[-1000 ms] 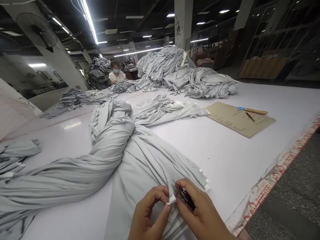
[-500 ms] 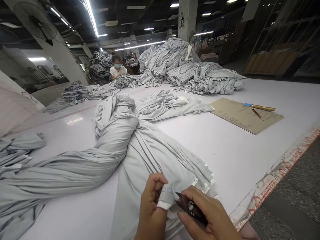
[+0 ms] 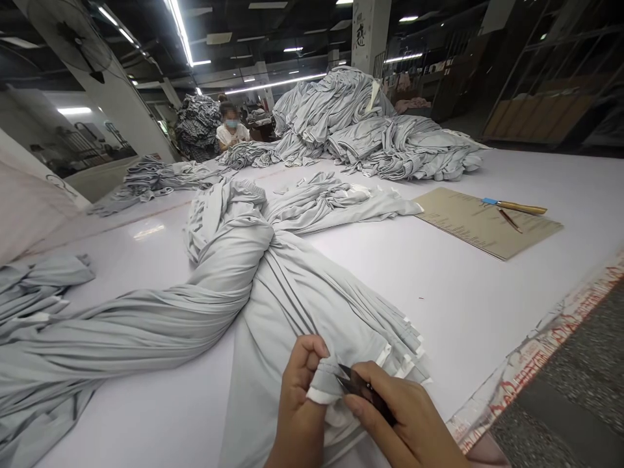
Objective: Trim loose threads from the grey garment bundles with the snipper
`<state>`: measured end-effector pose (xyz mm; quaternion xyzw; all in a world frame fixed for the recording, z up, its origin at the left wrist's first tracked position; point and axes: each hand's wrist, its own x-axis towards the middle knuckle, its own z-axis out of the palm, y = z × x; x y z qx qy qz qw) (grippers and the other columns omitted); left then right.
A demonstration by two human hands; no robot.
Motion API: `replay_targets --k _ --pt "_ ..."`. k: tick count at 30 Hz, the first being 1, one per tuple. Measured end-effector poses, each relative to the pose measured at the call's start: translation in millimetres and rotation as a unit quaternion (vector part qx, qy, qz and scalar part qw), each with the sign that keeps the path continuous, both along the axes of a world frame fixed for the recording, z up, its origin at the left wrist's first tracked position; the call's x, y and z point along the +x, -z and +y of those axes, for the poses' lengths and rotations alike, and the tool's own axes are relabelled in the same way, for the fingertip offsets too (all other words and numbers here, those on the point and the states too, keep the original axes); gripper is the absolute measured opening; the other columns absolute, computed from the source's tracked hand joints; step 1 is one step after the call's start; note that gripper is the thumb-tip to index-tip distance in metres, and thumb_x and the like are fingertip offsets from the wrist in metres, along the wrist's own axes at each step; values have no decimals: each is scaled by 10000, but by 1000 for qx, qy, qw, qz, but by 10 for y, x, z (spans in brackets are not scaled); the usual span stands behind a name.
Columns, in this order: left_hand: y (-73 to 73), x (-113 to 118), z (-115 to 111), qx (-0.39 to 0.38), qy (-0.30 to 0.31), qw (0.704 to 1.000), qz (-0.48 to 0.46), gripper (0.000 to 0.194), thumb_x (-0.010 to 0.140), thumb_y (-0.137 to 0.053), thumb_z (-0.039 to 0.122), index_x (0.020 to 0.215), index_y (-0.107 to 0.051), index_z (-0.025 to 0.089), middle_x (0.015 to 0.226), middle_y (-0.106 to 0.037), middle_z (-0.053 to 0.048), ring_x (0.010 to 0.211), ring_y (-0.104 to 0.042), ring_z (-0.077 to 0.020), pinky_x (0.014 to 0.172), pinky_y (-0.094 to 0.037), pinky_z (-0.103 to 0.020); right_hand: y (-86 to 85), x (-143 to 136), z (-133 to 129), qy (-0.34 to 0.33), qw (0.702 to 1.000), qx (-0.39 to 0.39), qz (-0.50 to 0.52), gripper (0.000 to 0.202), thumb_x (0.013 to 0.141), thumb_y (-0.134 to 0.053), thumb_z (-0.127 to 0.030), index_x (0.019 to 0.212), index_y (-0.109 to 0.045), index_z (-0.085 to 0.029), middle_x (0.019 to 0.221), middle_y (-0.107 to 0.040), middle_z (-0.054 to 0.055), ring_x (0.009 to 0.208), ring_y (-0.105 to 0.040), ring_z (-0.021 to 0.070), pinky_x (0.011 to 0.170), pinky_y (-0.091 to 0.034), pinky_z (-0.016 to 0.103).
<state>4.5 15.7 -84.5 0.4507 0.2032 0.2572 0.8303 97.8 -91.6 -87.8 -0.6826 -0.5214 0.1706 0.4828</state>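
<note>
Near the front of the table, my left hand is closed on the edge of a light grey fabric piece, whose white-tipped end pokes out by the thumb. My right hand grips a pair of black thread snips. Their two pointed blades are slightly apart and meet the cloth edge beside my left fingers. The grey fabric fans out in layers, with white tabs along its right border. A thick twisted bundle of the same cloth stretches away to the left.
A brown card with a blue-and-yellow cutter and a pencil lies on the white table at right. Large grey garment heaps stand behind. A masked person is at the far side.
The snips have moved left and slightly up, so their tips now reach the cloth edge held by my left hand. The view has shifted slightly.
</note>
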Motion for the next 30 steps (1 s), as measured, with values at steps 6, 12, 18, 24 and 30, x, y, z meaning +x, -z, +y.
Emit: replay_targets --k 6,12,18,24,30 --pt "-4 4 5 -4 4 1000 3 273 770 -743 317 805 -490 222 601 -472 77 519 -387 -42 501 -305 -159 27 -10 35 10 1000 14 -16 190 972 -385 -269 787 -422 -244 586 -457 -70 477 -455 116 474 -336 190" --pt "-18 -2 -7 42 0 998 42 261 788 -709 344 818 -479 225 630 -501 63 539 -435 -69 520 -345 -173 63 -13 31 20 999 28 -5 82 909 -506 -295 863 -462 -243 590 -452 -80 486 -444 113 469 -330 193" --pt "-219 -69 143 295 -65 941 151 90 731 -705 230 735 -624 192 714 -527 19 640 -473 -120 595 -359 -205 50 117 90 57 997 23 46 40 867 -474 -221 850 -510 -226 634 -496 -51 529 -460 121 510 -374 203" --pt "-272 -113 296 97 65 969 220 402 808 -607 477 582 -622 144 591 -530 -1 594 -449 -145 602 -353 -244 48 251 52 129 985 -45 107 185 910 -502 -397 859 -525 -221 624 -493 -43 536 -466 131 487 -367 215" --pt "-209 -94 254 51 66 975 205 385 756 -669 482 592 -646 135 560 -568 -11 579 -469 -154 575 -349 -240 0 139 -117 22 997 -55 48 211 939 -467 -369 794 -525 -227 584 -459 -56 501 -465 118 457 -343 199"
